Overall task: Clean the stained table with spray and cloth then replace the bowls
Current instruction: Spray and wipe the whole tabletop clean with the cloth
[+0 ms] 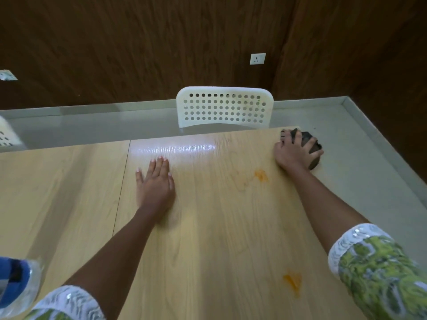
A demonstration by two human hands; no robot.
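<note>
The light wooden table (208, 227) carries two orange stains, one smear (261, 175) towards the far right and another (293, 281) near the front right. My right hand (293, 153) presses a dark cloth (310, 144) at the table's far right corner, fingers spread over it. My left hand (156, 181) lies flat on the tabletop, fingers straight. A clear bottle with a blue label (16, 285) shows at the lower left edge, blurred. No bowls are in view.
A white perforated chair back (224, 107) stands behind the table's far edge. A seam (122, 185) separates this table from a second one on the left. Grey floor lies beyond, with a brown wall and a socket (257, 58).
</note>
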